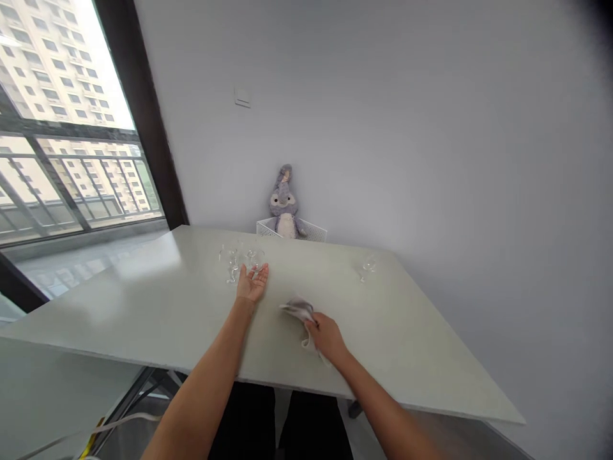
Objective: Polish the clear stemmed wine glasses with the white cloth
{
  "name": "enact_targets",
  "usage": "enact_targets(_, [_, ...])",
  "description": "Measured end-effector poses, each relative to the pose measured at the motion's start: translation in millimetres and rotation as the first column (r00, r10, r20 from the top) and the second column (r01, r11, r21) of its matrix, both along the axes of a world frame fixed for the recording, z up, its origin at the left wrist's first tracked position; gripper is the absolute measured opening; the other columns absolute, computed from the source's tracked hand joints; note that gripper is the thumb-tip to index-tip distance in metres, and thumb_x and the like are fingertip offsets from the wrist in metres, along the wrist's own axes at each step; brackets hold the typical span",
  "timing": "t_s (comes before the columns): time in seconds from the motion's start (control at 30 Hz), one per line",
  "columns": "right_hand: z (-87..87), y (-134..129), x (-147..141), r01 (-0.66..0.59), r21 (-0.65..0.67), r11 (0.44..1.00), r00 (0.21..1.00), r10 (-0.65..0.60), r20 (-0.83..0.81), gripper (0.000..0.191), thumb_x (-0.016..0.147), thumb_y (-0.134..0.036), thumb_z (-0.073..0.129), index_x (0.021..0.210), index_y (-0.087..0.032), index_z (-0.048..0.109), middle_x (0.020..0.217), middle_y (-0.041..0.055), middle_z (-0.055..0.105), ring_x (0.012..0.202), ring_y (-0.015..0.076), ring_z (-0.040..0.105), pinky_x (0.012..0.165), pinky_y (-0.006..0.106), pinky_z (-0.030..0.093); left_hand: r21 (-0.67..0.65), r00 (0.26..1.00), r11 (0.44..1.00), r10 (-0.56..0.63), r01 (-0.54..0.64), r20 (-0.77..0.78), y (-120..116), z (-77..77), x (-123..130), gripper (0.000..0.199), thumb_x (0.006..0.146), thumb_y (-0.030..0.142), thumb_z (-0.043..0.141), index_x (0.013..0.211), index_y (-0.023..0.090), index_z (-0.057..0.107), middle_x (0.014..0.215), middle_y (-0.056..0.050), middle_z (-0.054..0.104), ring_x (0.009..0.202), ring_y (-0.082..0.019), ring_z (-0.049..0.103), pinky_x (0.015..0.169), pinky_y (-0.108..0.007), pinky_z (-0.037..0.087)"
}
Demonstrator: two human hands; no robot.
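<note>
My left hand (253,284) is palm up with its fingers stretched out, right beside a clear stemmed glass (257,257). Whether the fingertips touch that glass I cannot tell. Several clear glasses stand together there, among them another stemmed glass (232,265) just to the left. Closed around a greyish-white cloth (297,308), my right hand (328,335) is over the near middle of the table. The cloth is slightly blurred, and a pale loop hangs from it below the fingers. A further clear stemmed glass (368,265) stands apart on the right.
A pale, glossy table (191,319) carries the glasses. At its far edge a grey plush rabbit (284,207) sits in a white perforated basket (313,232) against the wall. A window (71,121) is on the left, and a white cable (119,420) runs below the table.
</note>
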State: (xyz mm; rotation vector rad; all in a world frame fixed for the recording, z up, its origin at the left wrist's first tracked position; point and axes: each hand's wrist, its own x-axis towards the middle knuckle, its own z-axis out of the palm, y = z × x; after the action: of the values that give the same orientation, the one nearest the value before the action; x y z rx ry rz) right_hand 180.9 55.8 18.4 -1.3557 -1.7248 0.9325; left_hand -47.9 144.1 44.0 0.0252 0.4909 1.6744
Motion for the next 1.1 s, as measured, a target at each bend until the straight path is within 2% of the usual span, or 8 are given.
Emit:
enact_targets(0.1, [9.0, -5, 24, -0.029, -0.315, 0.949, 0.681, -0.212, -0.701, 0.022, 0.069, -0.037, 0.061, 0.077, -0.017, 0.061, 0.071, 0.0025, 0.065, 0.066, 0.0183, 0.059, 0.062, 0.030, 0.046, -0.007, 0.994, 0.997, -0.072, 0.072, -0.079, -10, -1.9, 17, 0.021, 0.082, 0.033, 0.049, 0.077, 0.013, 0.049, 0.093, -0.015, 0.059, 0.094, -0.021, 0.060, 0.068, -0.027, 0.054])
enact_targets(0.17, [16.5, -13, 36, -0.125, -0.432, 0.893, 0.399, -0.354, -0.846, 0.026, 0.067, -0.037, 0.062, 0.084, -0.017, 0.062, 0.074, 0.0035, 0.066, 0.066, 0.0186, 0.061, 0.060, 0.031, 0.047, 0.038, 0.981, 0.989, -0.138, 0.144, -0.133, -19, -7.2, 32, 0.015, 0.081, 0.027, 0.052, 0.079, 0.013, 0.052, 0.090, -0.014, 0.060, 0.092, -0.020, 0.060, 0.072, -0.027, 0.053])
enact_targets(0.27, [27.2, -23, 41, -0.053, -0.430, 0.901, 0.259, -0.403, -0.878, 0.027, 0.068, -0.035, 0.063, 0.087, -0.017, 0.061, 0.078, 0.0023, 0.067, 0.069, 0.0174, 0.062, 0.063, 0.029, 0.049, 0.107, 0.950, 0.964, -0.213, 0.242, -0.226, -31, -18.3, 54, 0.013, 0.077, 0.023, 0.057, 0.086, 0.014, 0.054, 0.091, -0.010, 0.062, 0.092, -0.019, 0.061, 0.077, -0.028, 0.051])
enact_targets(0.43, [38.7, -19, 21, 0.333, -0.064, 0.941, 0.579, -0.258, -0.773, 0.034, 0.073, -0.038, 0.057, 0.101, -0.019, 0.058, 0.093, 0.0017, 0.064, 0.083, 0.0152, 0.058, 0.076, 0.028, 0.045, 0.199, 0.884, 0.915, -0.252, 0.350, -0.394, -43, -29.6, 75, 0.022, 0.073, 0.024, 0.062, 0.092, 0.020, 0.053, 0.098, -0.004, 0.062, 0.094, -0.017, 0.060, 0.079, -0.028, 0.048])
enact_targets(0.57, [38.2, -8, -3, 0.093, 0.267, 0.959, 0.953, -0.008, -0.304, 0.035, 0.077, -0.038, 0.051, 0.108, -0.020, 0.056, 0.120, 0.0069, 0.053, 0.103, 0.0189, 0.050, 0.088, 0.032, 0.038, 0.230, 0.874, 0.912, -0.215, 0.339, -0.435, -47, -30.0, 77, 0.031, 0.069, 0.020, 0.066, 0.097, 0.023, 0.052, 0.095, -0.002, 0.063, 0.086, -0.014, 0.061, 0.078, -0.028, 0.047])
enact_targets(0.7, [36.8, 5, -19, -0.225, 0.225, 0.948, 0.965, 0.249, -0.080, 0.039, 0.083, -0.041, 0.043, 0.117, -0.021, 0.045, 0.121, 0.0107, 0.051, 0.080, 0.0149, 0.058, 0.075, 0.031, 0.044, 0.178, 0.838, 0.913, -0.243, 0.368, -0.488, -48, -30.2, 73, 0.036, 0.067, 0.023, 0.067, 0.099, 0.022, 0.051, 0.084, -0.002, 0.063, 0.070, -0.017, 0.060, 0.065, -0.033, 0.049])
enact_targets(1.0, [28.0, 37, -23, -0.256, 0.065, 0.964, 0.966, 0.258, -0.015, 0.041, 0.077, -0.049, 0.051, 0.098, -0.014, 0.053, 0.062, 0.0029, 0.060, 0.058, 0.0157, 0.058, 0.057, 0.027, 0.044, 0.253, 0.820, 0.936, -0.062, 0.246, -0.569, -48, -23.3, 73, 0.042, 0.065, 0.021, 0.068, 0.102, 0.026, 0.048, 0.095, 0.000, 0.058, 0.081, -0.012, 0.056, 0.070, -0.023, 0.045])
enact_targets(1.1, [12.4, 43, -26, -0.290, -0.103, 0.951, 0.925, 0.251, -0.286, 0.042, 0.076, -0.052, 0.049, 0.094, -0.015, 0.055, 0.056, -0.0001, 0.057, 0.044, 0.0131, 0.055, 0.045, 0.024, 0.043, 0.260, 0.729, 0.931, -0.008, 0.254, -0.684, -47, -22.9, 75, 0.043, 0.063, 0.019, 0.069, 0.101, 0.024, 0.049, 0.100, -0.002, 0.056, 0.086, -0.013, 0.056, 0.075, -0.023, 0.044])
